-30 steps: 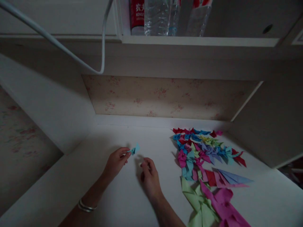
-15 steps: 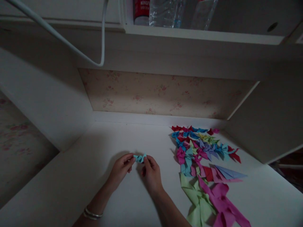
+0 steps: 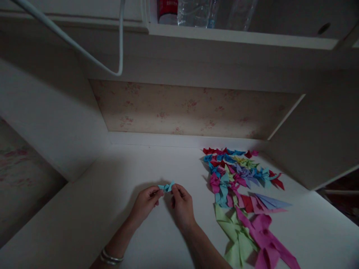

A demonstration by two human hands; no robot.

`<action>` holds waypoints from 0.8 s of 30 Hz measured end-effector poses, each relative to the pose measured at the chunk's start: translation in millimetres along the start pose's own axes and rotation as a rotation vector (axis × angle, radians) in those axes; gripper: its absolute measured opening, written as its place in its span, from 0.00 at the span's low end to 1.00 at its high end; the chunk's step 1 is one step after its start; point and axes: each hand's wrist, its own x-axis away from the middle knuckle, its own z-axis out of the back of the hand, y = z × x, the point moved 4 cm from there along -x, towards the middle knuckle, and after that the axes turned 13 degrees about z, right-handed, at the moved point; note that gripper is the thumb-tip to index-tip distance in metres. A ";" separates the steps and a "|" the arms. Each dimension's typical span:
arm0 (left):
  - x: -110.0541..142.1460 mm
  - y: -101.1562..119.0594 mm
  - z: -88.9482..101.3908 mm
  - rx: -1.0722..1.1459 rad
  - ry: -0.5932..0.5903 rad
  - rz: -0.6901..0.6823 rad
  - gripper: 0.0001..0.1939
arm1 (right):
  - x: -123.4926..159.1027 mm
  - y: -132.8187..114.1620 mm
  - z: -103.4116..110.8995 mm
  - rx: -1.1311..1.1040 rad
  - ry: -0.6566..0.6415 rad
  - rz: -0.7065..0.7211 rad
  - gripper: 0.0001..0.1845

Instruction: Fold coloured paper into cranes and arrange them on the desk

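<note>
Between my two hands is a small light-blue origami paper piece (image 3: 167, 187), folded to points at its ends. My left hand (image 3: 147, 203) pinches its left end between thumb and fingers. At the other end, my right hand (image 3: 181, 203) has its thumb and fingertips closed on the paper. The fingers hide parts of both ends. Both hands are just above the white desk (image 3: 157, 243).
Rows of colourful folded paper pieces (image 3: 232, 168) lie on the right of the desk. Nearer are a large green folded paper (image 3: 237, 233) and a magenta one (image 3: 266, 237). A white cable (image 3: 84, 52) hangs at upper left. Plastic bottles (image 3: 193, 13) stand on the shelf above.
Both hands keep hold of the light-blue paper; the left fingers have shifted slightly to the right along it. The paper looks slightly turned. The camera view has shifted a little.
</note>
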 end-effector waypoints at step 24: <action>0.1 1.1 2.2 0.072 0.035 0.013 0.21 | -1.1 3.8 2.7 0.011 0.019 -0.003 0.23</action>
